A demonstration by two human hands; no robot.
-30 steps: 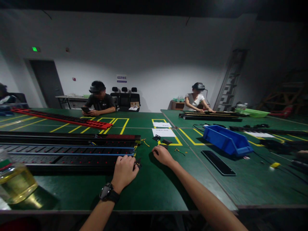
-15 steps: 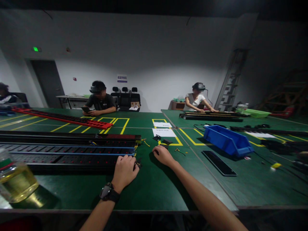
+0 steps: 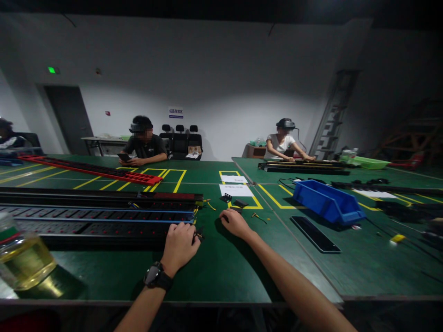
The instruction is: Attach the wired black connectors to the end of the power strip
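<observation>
My left hand [image 3: 180, 244], a watch [image 3: 152, 275] on its wrist, is curled over the near right end of a long black rail [image 3: 104, 242] with red dots. A small dark piece with a brass-coloured tip [image 3: 199, 236] sticks out beside the thumb. My right hand [image 3: 236, 224] rests on the green table with its fingers curled in; whatever they hold, if anything, is hidden. Just beyond its knuckles lie a black perforated bracket [image 3: 227, 198] and a flat dark piece [image 3: 241, 203]. To its right lies a short yellow-black wire [image 3: 258, 217].
A blue bin [image 3: 325, 200] and a dark phone [image 3: 314, 234] lie to the right. At the left front stands a bottle of yellow liquid [image 3: 27, 260]. A red rail [image 3: 90, 171] lies farther back. Two co-workers [image 3: 147, 145] [image 3: 284, 145] are across the table.
Both my hands stay in place. Across the table, the right-hand co-worker's arms have shifted slightly.
</observation>
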